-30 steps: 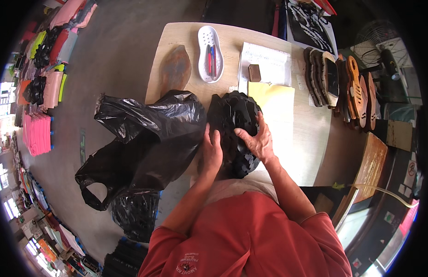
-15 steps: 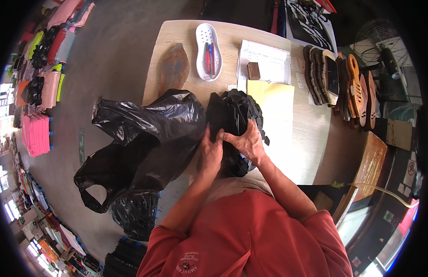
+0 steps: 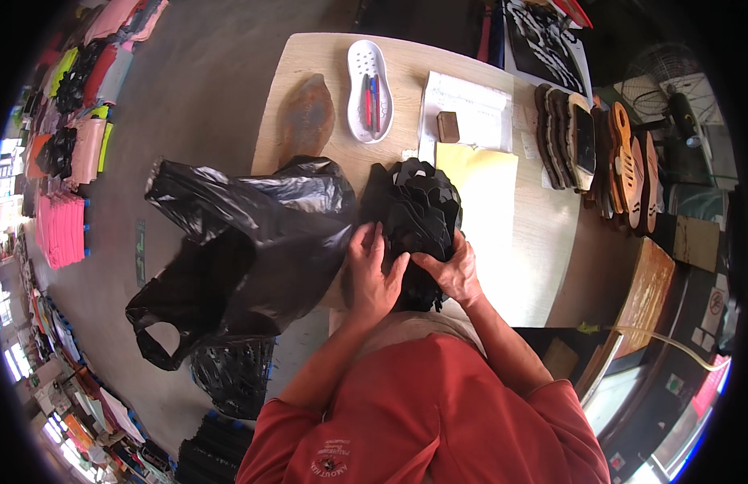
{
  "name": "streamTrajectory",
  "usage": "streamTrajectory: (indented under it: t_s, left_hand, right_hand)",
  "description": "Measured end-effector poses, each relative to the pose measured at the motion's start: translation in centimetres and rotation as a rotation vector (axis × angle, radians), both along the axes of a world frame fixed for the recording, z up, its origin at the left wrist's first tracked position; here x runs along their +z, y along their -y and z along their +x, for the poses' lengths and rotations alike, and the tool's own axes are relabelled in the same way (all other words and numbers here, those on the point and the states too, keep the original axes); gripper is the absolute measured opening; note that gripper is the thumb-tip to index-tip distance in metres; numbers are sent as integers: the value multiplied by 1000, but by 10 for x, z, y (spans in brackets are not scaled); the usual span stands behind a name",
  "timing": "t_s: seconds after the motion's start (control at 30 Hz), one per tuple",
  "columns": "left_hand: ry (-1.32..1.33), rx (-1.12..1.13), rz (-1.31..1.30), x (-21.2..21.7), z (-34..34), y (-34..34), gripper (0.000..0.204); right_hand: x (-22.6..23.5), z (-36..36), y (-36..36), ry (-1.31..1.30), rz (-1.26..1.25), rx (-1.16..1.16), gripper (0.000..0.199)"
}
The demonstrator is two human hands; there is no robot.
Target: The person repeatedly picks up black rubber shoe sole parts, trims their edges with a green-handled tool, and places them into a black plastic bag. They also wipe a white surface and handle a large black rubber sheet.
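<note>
A bundle of layered black cut pieces [image 3: 426,198] with curved edges sits at the table's near edge, in front of me. My right hand [image 3: 457,270] grips its right side, thumb on the near face and the other fingers behind. From the left, my left hand [image 3: 375,274] holds the bundle, its thumb almost meeting the right thumb. The lower part of the bundle is partly hidden by my hands. Just left of my left hand lies a large crumpled black plastic bag [image 3: 261,250], hanging over the table's edge with a handle loop showing.
On the table [image 3: 543,242] are a white shoe-sole-shaped tray [image 3: 366,121] with pens, a brown sole-shaped piece [image 3: 308,117], papers [image 3: 470,101], a small brown block [image 3: 447,127] and a yellow sheet [image 3: 479,177]. Several soles [image 3: 563,133] stand at right. Another black bag [image 3: 233,375] rests below left.
Both hands have shifted nearer to me on the bundle, and the left fingers have spread. More of the layered edges now shows above them. The plastic bag has sagged slightly.
</note>
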State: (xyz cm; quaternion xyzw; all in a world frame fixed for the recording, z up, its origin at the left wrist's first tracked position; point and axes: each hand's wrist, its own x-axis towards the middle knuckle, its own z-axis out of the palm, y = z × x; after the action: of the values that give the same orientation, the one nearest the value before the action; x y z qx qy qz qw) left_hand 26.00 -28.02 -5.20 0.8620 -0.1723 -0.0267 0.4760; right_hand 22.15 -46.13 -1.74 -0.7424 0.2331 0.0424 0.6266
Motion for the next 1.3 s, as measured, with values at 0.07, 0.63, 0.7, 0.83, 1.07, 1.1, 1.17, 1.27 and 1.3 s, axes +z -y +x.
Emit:
streamTrajectory:
  t_s: [0.07,0.63,0.7,0.83,1.07,1.1,1.17,1.27,1.3]
  left_hand:
    - [141,-29,-40,0,5,1,90]
    - [-683,-492,-148,17,24,-31,116]
    - [-666,-481,-196,15,14,-26,103]
    - [-778,-488,-490,13,11,-26,89]
    - [-937,-542,-527,37,29,-56,64]
    - [-932,-563,-516,39,31,-58,61]
    - [-927,-591,-476,40,34,-58,65]
    - [-902,-545,-508,33,32,-55,73]
    - [-890,-537,-516,30,31,-55,76]
  right_hand:
    - [-2,-8,3,23,33,-5,55]
    - [29,-51,-12,106,372,-86,55]
    - [31,-53,-16,112,364,-87,55]
    - [42,-48,-21,26,-16,65,60]
    - [80,-37,29,63,-267,363,67]
    - [79,-34,35,33,-206,252,63]
    - [69,-18,48,-33,-229,67,60]
    - [35,8,46,126,-179,30,63]
    - [27,13,44,42,-61,56,61]
